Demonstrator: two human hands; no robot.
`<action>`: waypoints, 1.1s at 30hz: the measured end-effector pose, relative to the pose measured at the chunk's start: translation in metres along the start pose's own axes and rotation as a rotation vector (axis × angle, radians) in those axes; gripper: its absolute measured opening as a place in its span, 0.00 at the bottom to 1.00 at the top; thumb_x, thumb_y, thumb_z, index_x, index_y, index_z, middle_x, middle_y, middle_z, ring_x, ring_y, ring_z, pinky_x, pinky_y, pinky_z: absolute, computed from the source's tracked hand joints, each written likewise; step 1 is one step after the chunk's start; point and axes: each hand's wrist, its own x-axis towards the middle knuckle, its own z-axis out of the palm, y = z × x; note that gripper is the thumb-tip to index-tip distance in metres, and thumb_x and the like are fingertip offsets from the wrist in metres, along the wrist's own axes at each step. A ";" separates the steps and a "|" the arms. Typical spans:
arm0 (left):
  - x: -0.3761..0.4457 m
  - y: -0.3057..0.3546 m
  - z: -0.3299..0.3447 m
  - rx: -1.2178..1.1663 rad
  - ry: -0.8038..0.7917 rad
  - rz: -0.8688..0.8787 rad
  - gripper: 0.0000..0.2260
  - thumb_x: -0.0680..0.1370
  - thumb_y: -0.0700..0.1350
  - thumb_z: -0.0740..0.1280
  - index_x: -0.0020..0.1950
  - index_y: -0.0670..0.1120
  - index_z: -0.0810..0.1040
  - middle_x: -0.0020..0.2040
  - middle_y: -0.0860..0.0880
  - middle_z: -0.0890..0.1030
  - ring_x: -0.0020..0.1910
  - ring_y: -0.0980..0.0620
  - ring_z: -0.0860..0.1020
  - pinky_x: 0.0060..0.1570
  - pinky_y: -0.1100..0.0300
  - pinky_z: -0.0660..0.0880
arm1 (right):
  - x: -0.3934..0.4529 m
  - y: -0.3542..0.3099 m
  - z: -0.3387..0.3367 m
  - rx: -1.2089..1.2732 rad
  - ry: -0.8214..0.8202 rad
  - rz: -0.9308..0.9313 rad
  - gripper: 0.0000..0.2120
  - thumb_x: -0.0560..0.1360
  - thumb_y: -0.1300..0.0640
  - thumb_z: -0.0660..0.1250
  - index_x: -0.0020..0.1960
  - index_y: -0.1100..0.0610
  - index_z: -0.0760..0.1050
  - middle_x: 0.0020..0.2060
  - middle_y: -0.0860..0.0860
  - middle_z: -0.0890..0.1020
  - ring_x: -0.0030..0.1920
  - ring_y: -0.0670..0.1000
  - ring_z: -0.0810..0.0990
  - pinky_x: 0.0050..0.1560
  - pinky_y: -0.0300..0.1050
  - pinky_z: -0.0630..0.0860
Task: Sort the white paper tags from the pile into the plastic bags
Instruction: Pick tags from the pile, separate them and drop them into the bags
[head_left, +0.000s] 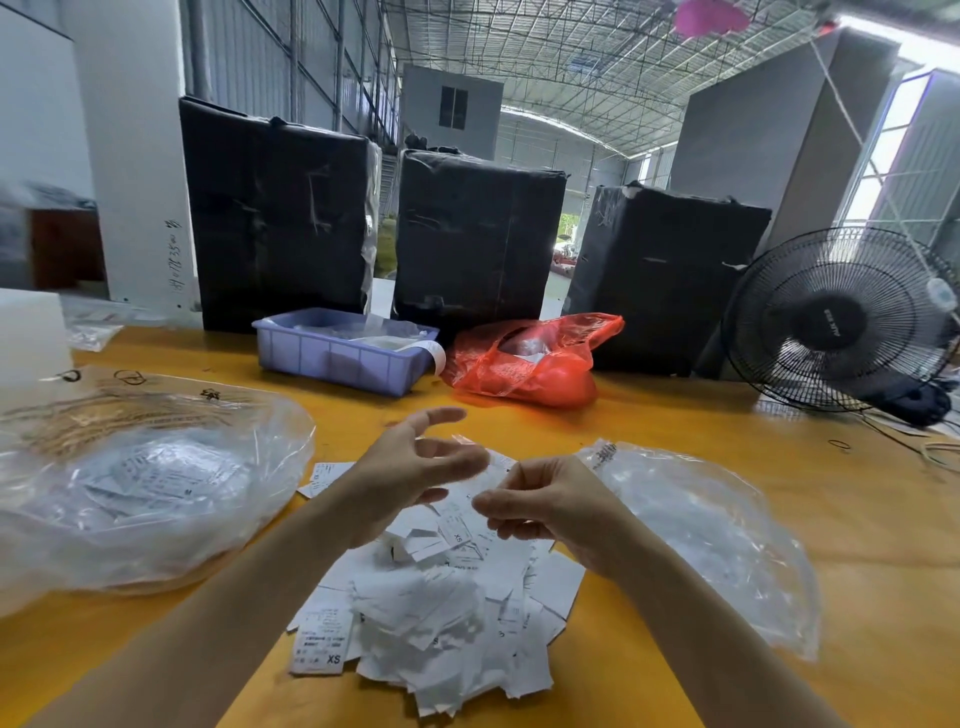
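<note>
Right hand (545, 506) pinching one white tag (493, 475) above the pile (441, 618) at near centre of the counter (727, 431); left hand (415, 467) loosely spread, gripping nothing. Risk: blurred XS print misread, tag dropped into wrong bag, left bag (145, 488) versus right bag (701, 535). Thin paper liable to slip back onto pile.

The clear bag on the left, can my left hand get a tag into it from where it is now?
Probably yes. The left hand hovers above the pile of tags, and only bare yellow table lies between it and the clear bag on the left. Where that bag's mouth lies, I cannot tell.
</note>
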 end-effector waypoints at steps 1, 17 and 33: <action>-0.001 0.001 -0.001 0.065 -0.053 0.026 0.32 0.60 0.52 0.75 0.63 0.54 0.71 0.55 0.49 0.82 0.52 0.55 0.81 0.49 0.61 0.77 | 0.000 0.000 0.000 -0.019 -0.023 0.001 0.10 0.60 0.50 0.78 0.31 0.53 0.79 0.31 0.51 0.83 0.31 0.46 0.79 0.37 0.37 0.74; 0.007 0.000 -0.002 -0.470 0.283 -0.109 0.07 0.71 0.38 0.71 0.45 0.37 0.78 0.40 0.43 0.85 0.36 0.51 0.84 0.33 0.65 0.77 | 0.010 0.015 0.015 -0.264 0.228 -0.149 0.04 0.74 0.62 0.69 0.47 0.63 0.81 0.39 0.54 0.84 0.36 0.49 0.81 0.39 0.39 0.78; 0.007 -0.004 -0.017 -0.128 0.463 -0.063 0.07 0.72 0.43 0.73 0.43 0.41 0.80 0.33 0.47 0.80 0.27 0.54 0.68 0.30 0.65 0.68 | 0.037 0.065 0.019 -0.963 0.052 -0.273 0.19 0.77 0.65 0.63 0.66 0.53 0.72 0.59 0.50 0.71 0.60 0.51 0.66 0.58 0.38 0.67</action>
